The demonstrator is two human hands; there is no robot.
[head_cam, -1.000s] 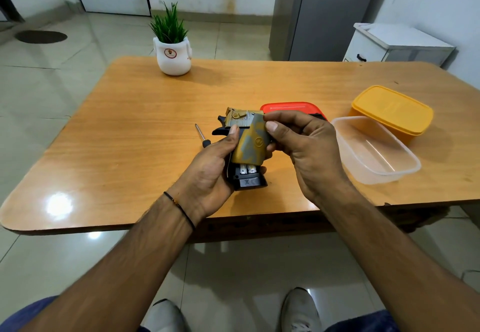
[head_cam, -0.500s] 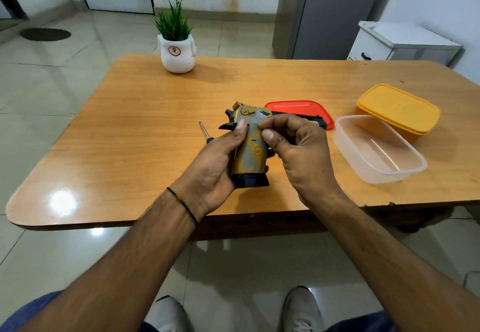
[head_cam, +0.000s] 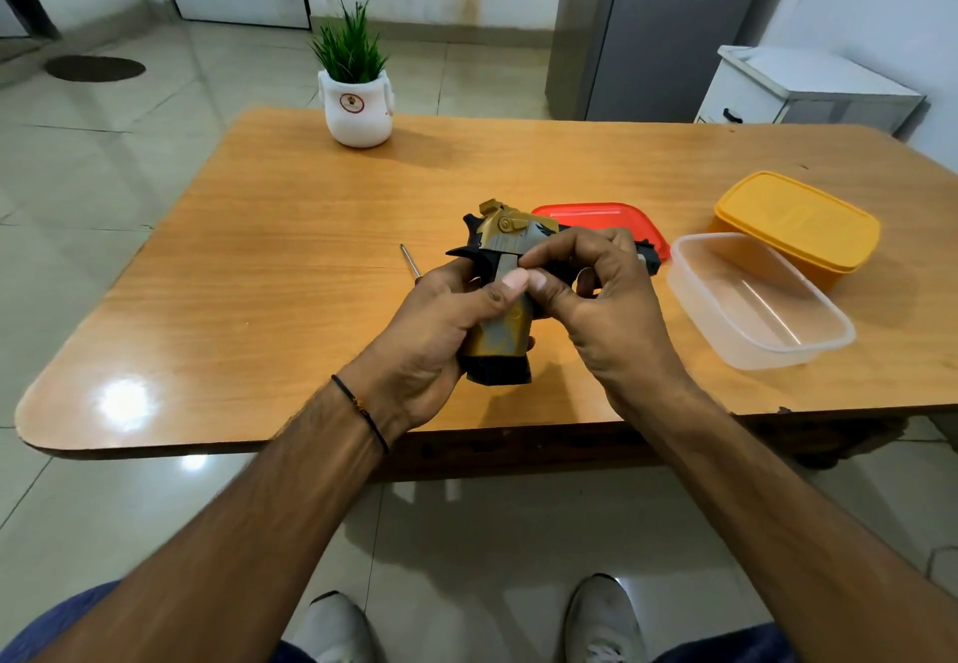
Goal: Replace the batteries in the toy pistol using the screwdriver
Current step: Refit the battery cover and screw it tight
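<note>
Gripping the toy pistol (head_cam: 505,336) over the glossy wooden table (head_cam: 259,273), near its 6 o'clock edge.
Mottled gold-grey plastic, blocky black butt; barrel lies 9-to-3, muzzle at 3. Left hand (head_cam: 435,336) wraps the grip; right hand (head_cam: 601,299) pinches its upper part. Slim screwdriver (head_cam: 409,260) at the pistol's 9.

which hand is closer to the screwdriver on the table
Left. The left hand is right beside the screwdriver, covering its handle end; the right hand grips the toy pistol farther to the right.
</note>
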